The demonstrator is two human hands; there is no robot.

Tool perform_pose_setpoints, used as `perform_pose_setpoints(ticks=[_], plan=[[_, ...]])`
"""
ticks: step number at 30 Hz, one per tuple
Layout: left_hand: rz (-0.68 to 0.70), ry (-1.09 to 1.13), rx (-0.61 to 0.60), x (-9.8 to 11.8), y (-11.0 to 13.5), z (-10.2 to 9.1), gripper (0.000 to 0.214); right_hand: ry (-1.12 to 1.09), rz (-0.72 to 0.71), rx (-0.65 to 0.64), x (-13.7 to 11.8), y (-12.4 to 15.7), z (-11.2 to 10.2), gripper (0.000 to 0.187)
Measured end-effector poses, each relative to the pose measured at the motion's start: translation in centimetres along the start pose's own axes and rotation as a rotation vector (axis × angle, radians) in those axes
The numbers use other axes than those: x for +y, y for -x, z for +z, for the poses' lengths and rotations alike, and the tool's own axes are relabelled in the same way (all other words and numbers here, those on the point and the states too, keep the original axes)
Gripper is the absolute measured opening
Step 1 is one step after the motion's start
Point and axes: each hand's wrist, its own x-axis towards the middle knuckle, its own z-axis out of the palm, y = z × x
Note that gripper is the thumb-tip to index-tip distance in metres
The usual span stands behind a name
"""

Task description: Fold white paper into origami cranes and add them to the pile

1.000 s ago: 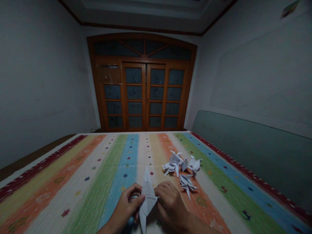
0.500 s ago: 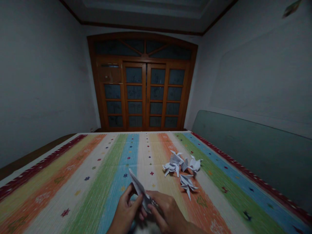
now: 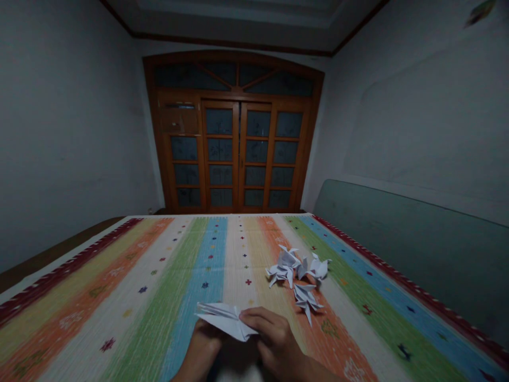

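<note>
A folded white paper piece (image 3: 225, 321) lies nearly level between my hands, its pointed end aimed left. My left hand (image 3: 202, 347) holds it from below, and the paper hides part of that hand. My right hand (image 3: 274, 339) pinches it from the right, with fingers across its top. Just beyond my right hand stand three white origami birds: one (image 3: 283, 269), another (image 3: 316, 268) and a third (image 3: 306, 301) nearest me. None of them touches my hands.
Under my hands spreads a woven cloth (image 3: 131, 323) with coloured stripes and small stars. Wooden glazed double doors (image 3: 234, 154) stand beyond its far edge. A grey-green panel (image 3: 409, 244) runs along the right side, with a wall behind it.
The paper piece has swung from pointing up and away to lying nearly level, pointing left. My hands have dropped lower and closer to me. The origami birds have not moved.
</note>
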Motion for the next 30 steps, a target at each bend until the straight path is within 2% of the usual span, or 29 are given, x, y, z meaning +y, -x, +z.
perform_pose_setpoints(ticks=[4, 9, 11, 13, 15, 17, 19, 21, 25, 30], plan=[[-0.002, -0.011, -0.035, -0.2, -0.7, -0.5, 0.021, 0.050, -0.040, 0.013, 0.7, 0.0, -0.4, 0.056], [-0.029, 0.012, 0.014, 0.0, -1.9, -2.3, 0.045, 0.174, -0.045, -0.031, 1.9, 0.3, -1.0, 0.045], [0.063, -0.071, 0.076, 0.0, -2.1, -3.3, 0.042, 0.206, -0.032, -0.054, 2.4, 0.7, -0.9, 0.042], [0.197, -0.251, 0.110, -0.2, -1.9, -4.0, 0.046, 0.238, -0.003, -0.093, 2.9, 1.1, -0.6, 0.039], [0.336, -0.450, 0.032, -0.3, -1.3, -4.3, 0.054, 0.272, 0.025, -0.142, 3.2, 1.5, -0.2, 0.036], [0.461, -0.605, -0.130, -0.2, -0.5, -4.1, 0.055, 0.288, 0.040, -0.192, 3.2, 1.6, 0.0, 0.037], [0.540, -0.720, -0.283, 0.1, 0.2, -3.7, 0.052, 0.274, 0.039, -0.232, 2.8, 1.5, -0.2, 0.041], [0.573, -0.821, -0.380, 0.3, 0.6, -3.2, 0.049, 0.238, 0.044, -0.267, 2.1, 1.1, -0.6, 0.046], [0.638, -0.998, -0.487, 0.5, 0.3, -3.0, 0.040, 0.165, 0.064, -0.304, 0.8, 0.5, -1.6, 0.052], [0.675, -1.084, -0.542, 0.7, 0.0, -3.2, 0.040, 0.134, -0.013, -0.202, 0.9, 0.9, -2.0, 0.050]])
